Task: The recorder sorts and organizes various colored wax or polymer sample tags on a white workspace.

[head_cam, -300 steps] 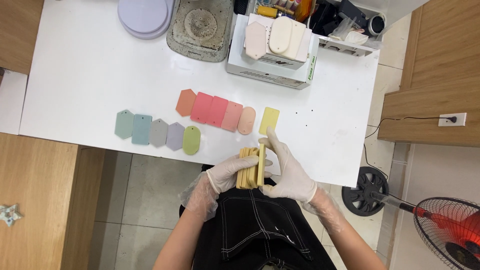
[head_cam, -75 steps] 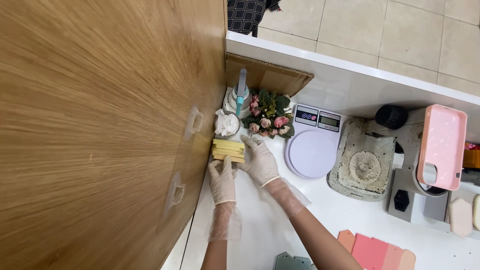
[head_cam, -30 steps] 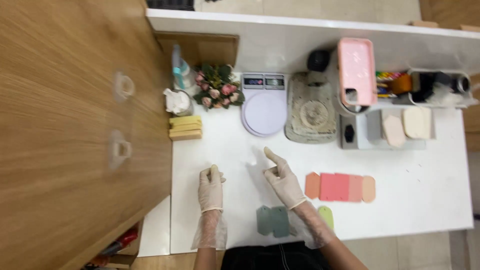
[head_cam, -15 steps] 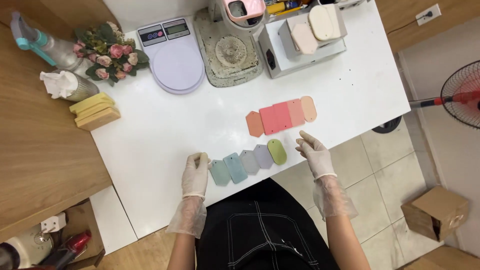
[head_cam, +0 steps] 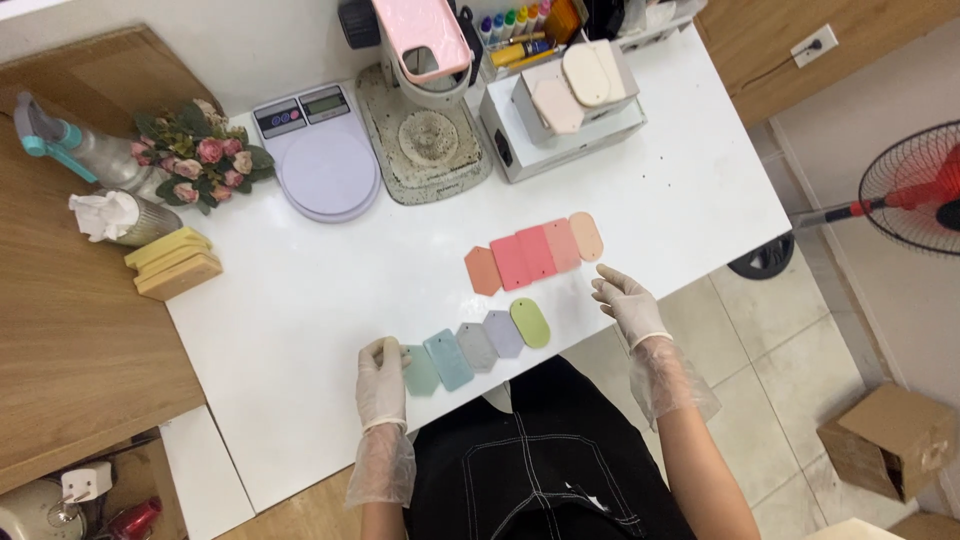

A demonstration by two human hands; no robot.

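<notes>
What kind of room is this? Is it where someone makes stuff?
Probably a small craft workshop. Rows of pastel tags lie on a white table, with a digital scale, yellow blocks and paint bottles nearby.

tags (head_cam: 478,347) on table (head_cam: 300,300), (scale (head_cam: 325,172) behind)

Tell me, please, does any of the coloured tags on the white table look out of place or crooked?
Nothing stands out. The five pink-to-peach tags and the five green-to-lilac tags lie in two tidy slanted rows. The left hand rests by the lower row; the right hand is beside the upper one, holding nothing.
</notes>
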